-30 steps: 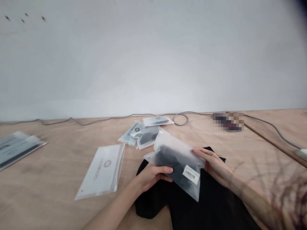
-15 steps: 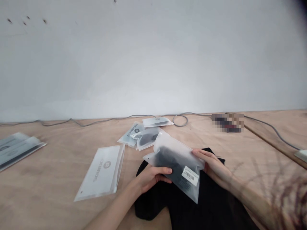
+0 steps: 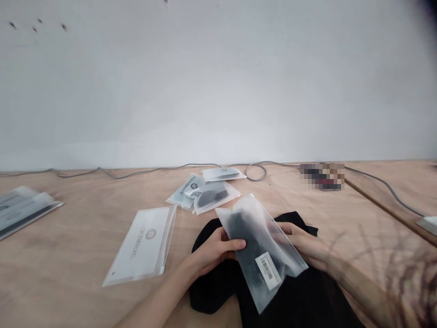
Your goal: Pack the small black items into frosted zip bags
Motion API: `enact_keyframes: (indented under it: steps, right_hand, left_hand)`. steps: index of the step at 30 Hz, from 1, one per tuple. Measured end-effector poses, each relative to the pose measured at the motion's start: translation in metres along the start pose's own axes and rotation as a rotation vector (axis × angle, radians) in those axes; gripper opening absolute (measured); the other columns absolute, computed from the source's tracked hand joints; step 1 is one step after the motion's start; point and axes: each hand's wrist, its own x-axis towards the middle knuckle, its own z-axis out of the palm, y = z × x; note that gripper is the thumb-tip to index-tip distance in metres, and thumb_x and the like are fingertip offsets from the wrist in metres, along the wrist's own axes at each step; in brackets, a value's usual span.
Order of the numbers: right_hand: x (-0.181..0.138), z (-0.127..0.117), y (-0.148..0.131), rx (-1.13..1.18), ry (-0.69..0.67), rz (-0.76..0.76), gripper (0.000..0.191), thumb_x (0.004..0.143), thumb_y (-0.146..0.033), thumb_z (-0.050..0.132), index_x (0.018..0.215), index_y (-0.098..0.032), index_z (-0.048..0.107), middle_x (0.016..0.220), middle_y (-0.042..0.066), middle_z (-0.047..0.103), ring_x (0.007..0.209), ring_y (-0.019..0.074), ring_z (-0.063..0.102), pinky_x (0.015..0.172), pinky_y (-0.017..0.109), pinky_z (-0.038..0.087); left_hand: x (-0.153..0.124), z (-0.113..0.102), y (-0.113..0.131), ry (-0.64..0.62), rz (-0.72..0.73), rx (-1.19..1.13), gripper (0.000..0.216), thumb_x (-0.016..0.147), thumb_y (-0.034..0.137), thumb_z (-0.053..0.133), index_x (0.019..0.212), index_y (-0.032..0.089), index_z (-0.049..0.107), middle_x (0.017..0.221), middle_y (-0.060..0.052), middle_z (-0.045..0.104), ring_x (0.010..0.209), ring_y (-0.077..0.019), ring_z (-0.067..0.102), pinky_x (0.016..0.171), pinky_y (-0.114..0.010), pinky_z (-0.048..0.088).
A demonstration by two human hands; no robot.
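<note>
Holding a frosted plastic zip bag point(image 3: 261, 250) between two bare hands, seen from close behind the work. The bag's matte, translucent film is tilted, its lower corner pointing toward the person, and a dark, soft-edged item shows dimly through it. A white barcode label point(image 3: 268, 271) sits on its lower half. The left hand point(image 3: 215, 253) is closed around the bag's left edge, with its fingers point(image 3: 235, 245) lying across the front. The right hand point(image 3: 305, 246) is closed on the right edge, passing behind the film. Under the grip spreads a crumpled black fabric garment point(image 3: 213, 291). Just left of the grip lies a flat white zip bag point(image 3: 143, 243) with printed lettering. Beyond the grip, overlapping translucent packets point(image 3: 211, 198) form a loose pile on a grainy plywood table point(image 3: 68, 259). Farther off, a thin grey cable point(image 3: 153, 169) runs along the table's far edge, below a smooth white wall point(image 3: 218, 82), and forms a small coil point(image 3: 255, 173).
</note>
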Motion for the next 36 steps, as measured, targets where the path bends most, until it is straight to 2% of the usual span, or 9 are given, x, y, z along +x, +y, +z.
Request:
enact_keyframes:
  steps: [3, 7, 9, 13, 20, 24, 28, 32, 36]
  right_hand:
    - [-0.002, 0.000, 0.001, -0.092, 0.045, 0.007, 0.038, 0.076, -0.048, 0.081, 0.104, -0.022, 0.079, 0.089, 0.004, 0.081, 0.077, 0.0207, 0.074, 0.069, 0.027, 0.056]
    - [-0.006, 0.001, 0.005, -0.212, 0.092, -0.028, 0.045, 0.077, -0.054, 0.078, 0.111, -0.025, 0.077, 0.103, 0.005, 0.080, 0.097, 0.0297, 0.073, 0.086, 0.039, 0.059]
    - [-0.007, 0.003, 0.005, -0.268, 0.092, -0.070, 0.045, 0.077, -0.053, 0.077, 0.112, -0.025, 0.076, 0.106, 0.006, 0.079, 0.102, 0.0320, 0.072, 0.090, 0.043, 0.057]
    - [-0.007, 0.007, 0.002, -0.329, 0.084, -0.094, 0.036, 0.075, -0.048, 0.081, 0.101, -0.023, 0.079, 0.099, 0.006, 0.080, 0.102, 0.0330, 0.071, 0.091, 0.043, 0.056]
    - [-0.009, 0.011, -0.003, -0.247, 0.071, -0.056, 0.035, 0.079, -0.041, 0.078, 0.109, -0.024, 0.078, 0.103, 0.006, 0.081, 0.103, 0.0325, 0.072, 0.094, 0.043, 0.054]
    - [-0.010, 0.012, -0.002, -0.204, 0.083, -0.046, 0.036, 0.079, -0.041, 0.078, 0.110, -0.025, 0.078, 0.103, 0.005, 0.081, 0.098, 0.0314, 0.073, 0.094, 0.044, 0.054]
    - [-0.011, 0.015, -0.004, -0.166, 0.091, -0.022, 0.033, 0.077, -0.040, 0.080, 0.105, -0.023, 0.080, 0.097, 0.005, 0.082, 0.094, 0.0292, 0.074, 0.089, 0.039, 0.054]
    - [-0.007, 0.012, 0.002, -0.075, 0.082, -0.019, 0.034, 0.077, -0.039, 0.079, 0.107, -0.022, 0.079, 0.095, 0.005, 0.082, 0.089, 0.0270, 0.075, 0.084, 0.034, 0.054]
    - [-0.003, 0.006, 0.011, 0.008, 0.142, -0.007, 0.035, 0.075, -0.036, 0.080, 0.106, -0.021, 0.078, 0.093, 0.005, 0.082, 0.085, 0.0263, 0.076, 0.081, 0.032, 0.056]
  left_hand:
    - [0.001, 0.000, -0.002, 0.023, 0.019, 0.005, 0.045, 0.073, 0.033, 0.088, 0.109, 0.015, 0.070, 0.108, -0.012, 0.075, 0.094, -0.0228, 0.072, 0.077, -0.031, 0.058]
    - [0.001, 0.001, -0.003, -0.010, 0.034, 0.084, 0.050, 0.076, 0.037, 0.085, 0.118, 0.016, 0.066, 0.111, -0.011, 0.074, 0.100, -0.0241, 0.071, 0.083, -0.033, 0.057]
    - [0.001, 0.001, -0.003, -0.026, 0.036, 0.137, 0.053, 0.076, 0.037, 0.086, 0.120, 0.017, 0.066, 0.112, -0.010, 0.074, 0.101, -0.0240, 0.071, 0.084, -0.033, 0.056]
    - [0.000, 0.002, -0.002, -0.025, 0.031, 0.179, 0.050, 0.076, 0.038, 0.086, 0.118, 0.018, 0.066, 0.112, -0.009, 0.075, 0.101, -0.0240, 0.071, 0.082, -0.032, 0.055]
    - [0.000, 0.001, -0.001, -0.035, 0.003, 0.175, 0.045, 0.075, 0.038, 0.086, 0.111, 0.017, 0.069, 0.112, -0.009, 0.074, 0.100, -0.0233, 0.071, 0.083, -0.032, 0.054]
    - [-0.001, 0.000, -0.003, -0.003, -0.004, 0.130, 0.049, 0.074, 0.044, 0.085, 0.113, 0.019, 0.071, 0.112, -0.008, 0.074, 0.102, -0.0235, 0.070, 0.086, -0.034, 0.055]
    - [-0.002, 0.002, -0.003, 0.050, -0.030, 0.109, 0.044, 0.074, 0.043, 0.086, 0.108, 0.019, 0.073, 0.110, -0.007, 0.076, 0.104, -0.0228, 0.070, 0.088, -0.033, 0.056]
    - [-0.001, 0.004, -0.002, 0.114, -0.053, 0.065, 0.038, 0.076, 0.040, 0.084, 0.105, 0.017, 0.073, 0.112, -0.008, 0.076, 0.103, -0.0232, 0.071, 0.087, -0.034, 0.058]
    - [0.000, 0.004, -0.002, 0.113, -0.060, 0.069, 0.035, 0.079, 0.040, 0.082, 0.104, 0.018, 0.074, 0.110, -0.007, 0.077, 0.101, -0.0218, 0.071, 0.086, -0.032, 0.058]
